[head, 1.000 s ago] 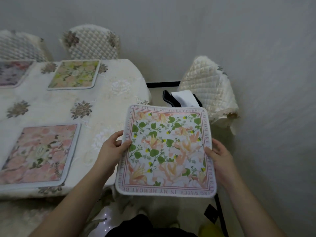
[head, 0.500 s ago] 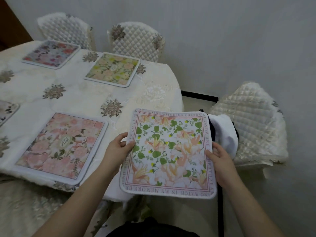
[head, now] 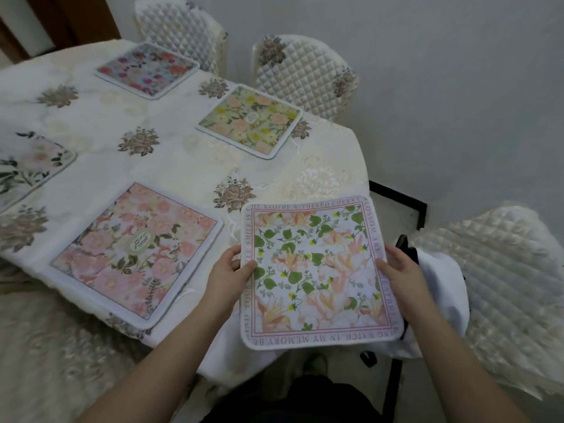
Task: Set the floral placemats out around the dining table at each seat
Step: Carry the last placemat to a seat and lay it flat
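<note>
Leaf-and-blossom placemat [head: 317, 276], light and semi-stiff by the look of it, hovering flat over the dining table [head: 171, 166] corner; left hand [head: 229, 274] and right hand [head: 399, 270] pinching opposite side edges at mid-length, the sensible hold

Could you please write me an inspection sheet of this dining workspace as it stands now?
Surface: table under cream embroidered cloth.
Job's things: four placemats laid: pink, yellow-green, multicolour, pale one at left edge; bordered placemat held over the table's near corner.
Clutter: white cloth on the right chair.
Grippers: left hand and right hand grip the mat's sides.
Cables: nothing seen.
Surroundings: two quilted chairs, grey wall.
</note>
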A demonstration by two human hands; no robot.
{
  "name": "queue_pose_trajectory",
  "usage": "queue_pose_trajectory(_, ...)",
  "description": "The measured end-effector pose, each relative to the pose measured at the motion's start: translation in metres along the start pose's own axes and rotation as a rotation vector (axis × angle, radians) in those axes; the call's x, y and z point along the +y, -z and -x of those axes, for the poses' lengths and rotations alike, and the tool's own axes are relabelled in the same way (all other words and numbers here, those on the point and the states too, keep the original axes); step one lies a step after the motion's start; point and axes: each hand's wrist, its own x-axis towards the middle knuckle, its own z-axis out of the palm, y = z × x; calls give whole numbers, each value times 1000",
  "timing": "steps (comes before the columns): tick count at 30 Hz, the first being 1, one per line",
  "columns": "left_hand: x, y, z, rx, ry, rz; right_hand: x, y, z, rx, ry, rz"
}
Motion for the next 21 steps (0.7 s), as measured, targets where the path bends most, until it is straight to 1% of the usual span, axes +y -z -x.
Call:
queue_pose_trajectory(7,-14,-13,-9,152,79,54,-26,-16,-76,-152,81,242)
queue_pose_trajectory(9,-16,-23,-12,204,95,66,-37,-19,-97,-221,123,292)
queue_pose_trajectory(13,-20,-51,-18,307,120,75,-55,-24,-141,-306,219,423)
queue_pose_trajectory(18,-15,-81,-29,393,166,112,-68,-36,-201,-361,320,572)
queue_pose_trajectory(21,-15,-92,-35,408,209,146,-70,-48,-235,-396,353,646)
